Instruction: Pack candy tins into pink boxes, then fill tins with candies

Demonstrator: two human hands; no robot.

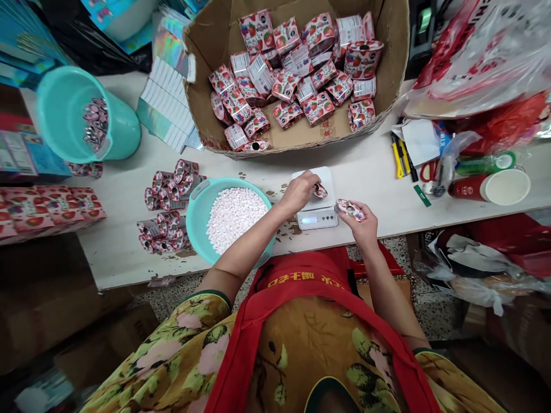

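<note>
My left hand (pixel 300 192) reaches over the white digital scale (pixel 317 217), its fingers closed at the edge of a small strawberry-printed container (pixel 320 191) on the weighing plate. Just right of the scale, my right hand (pixel 364 225) grips another strawberry-printed container (pixel 350 210), tilted so that its end with a dark round opening faces up. Under my left forearm stands a turquoise basin (pixel 198 229) holding many small white candies (pixel 235 215). Left of it, similar printed containers (pixel 166 232) are grouped on the table.
A cardboard box (pixel 297 150) of strawberry-printed containers stands behind the scale. A turquoise bucket (pixel 123 129) with small shiny pieces is at the left. To the right are a yellow cutter (pixel 396 158), a red paper cup (pixel 467 188) and plastic bags (pixel 486 69).
</note>
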